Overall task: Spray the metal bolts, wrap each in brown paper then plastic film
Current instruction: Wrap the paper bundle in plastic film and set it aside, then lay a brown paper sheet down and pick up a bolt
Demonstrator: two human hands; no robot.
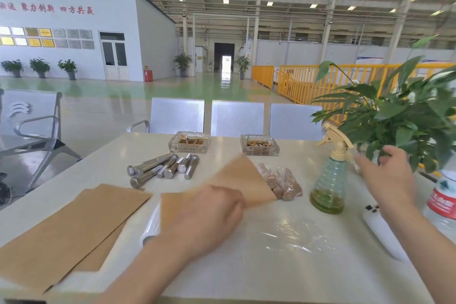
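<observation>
Currently: stack of flat brown paper sheets [74, 224] lies at left on the white desk [246, 266]; bare steel hex bolts [162, 168] piled behind, near the middle. Left hand [209, 215] pinches one lifted brown paper sheet [241, 180], blurred; risk of it sweeping the film-wrapped bolts [281, 184] beside it. Clear plastic film [296, 234] lies loose, could crease. Right hand [387, 175], fingers relaxed and holding nothing, hovers near the green-tinted spray bottle [329, 180]; a knock could tip it.
</observation>
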